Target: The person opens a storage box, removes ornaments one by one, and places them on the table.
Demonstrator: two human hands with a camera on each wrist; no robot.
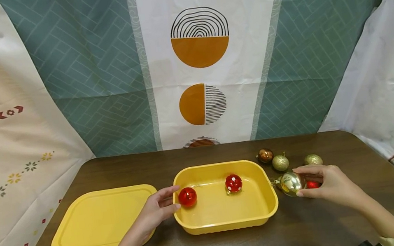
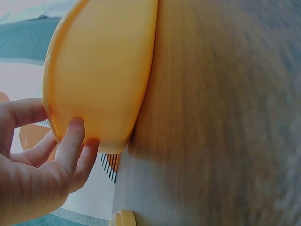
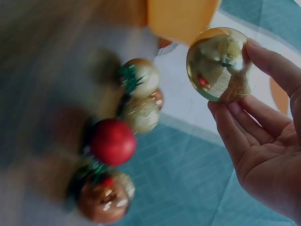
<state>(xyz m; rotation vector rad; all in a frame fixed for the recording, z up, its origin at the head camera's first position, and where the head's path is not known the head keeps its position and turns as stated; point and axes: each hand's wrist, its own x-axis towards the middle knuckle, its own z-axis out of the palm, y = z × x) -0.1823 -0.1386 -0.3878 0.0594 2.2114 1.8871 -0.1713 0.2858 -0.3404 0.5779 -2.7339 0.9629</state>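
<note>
My right hand (image 1: 326, 185) pinches a shiny gold Christmas ball (image 1: 290, 184) between thumb and fingertips, just off the right end of a yellow plastic box (image 1: 228, 221). The right wrist view shows that gold ball (image 3: 211, 66) raised above the other ornaments. At the box's left end, my left hand (image 1: 156, 208) grips the rim; in the left wrist view some fingers (image 2: 71, 146) press the outer wall while others go behind the edge. Inside the box lie a clear red ball (image 1: 187, 197) and a red ball with white dots (image 1: 233, 183).
A flat yellow lid (image 1: 101, 220) lies left of the box. Behind the right hand are a brown ball (image 1: 265, 155), two glittery gold balls (image 1: 280, 163) and a red ball (image 1: 313, 184), partly hidden. A patterned cloth (image 1: 100, 69) hangs along the table's back edge.
</note>
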